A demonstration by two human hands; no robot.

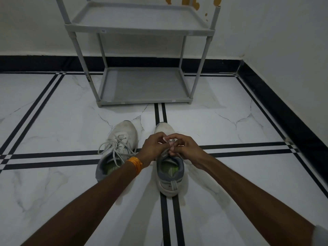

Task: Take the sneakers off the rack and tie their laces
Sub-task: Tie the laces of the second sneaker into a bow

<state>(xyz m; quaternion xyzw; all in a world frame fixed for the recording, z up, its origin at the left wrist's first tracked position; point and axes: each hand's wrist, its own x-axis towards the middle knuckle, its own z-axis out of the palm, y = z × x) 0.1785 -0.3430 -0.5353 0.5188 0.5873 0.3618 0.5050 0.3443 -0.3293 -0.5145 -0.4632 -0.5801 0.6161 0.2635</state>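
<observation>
Two white-and-grey sneakers stand side by side on the floor, toes pointing away from me. The left sneaker [122, 137] has its white laces lying loose across its tongue and onto the floor. Over the right sneaker [169, 173], my left hand [154, 146] and my right hand [184, 148] meet above the tongue, each pinching a strand of its white laces [166, 152]. My fingers hide most of the laces and any knot. An orange thread band circles my left wrist.
A grey plastic shoe rack [142, 100] stands just beyond the sneakers against the white wall, both visible shelves bare. The floor is white marble tile with black stripes. A black skirting runs along the back and right walls.
</observation>
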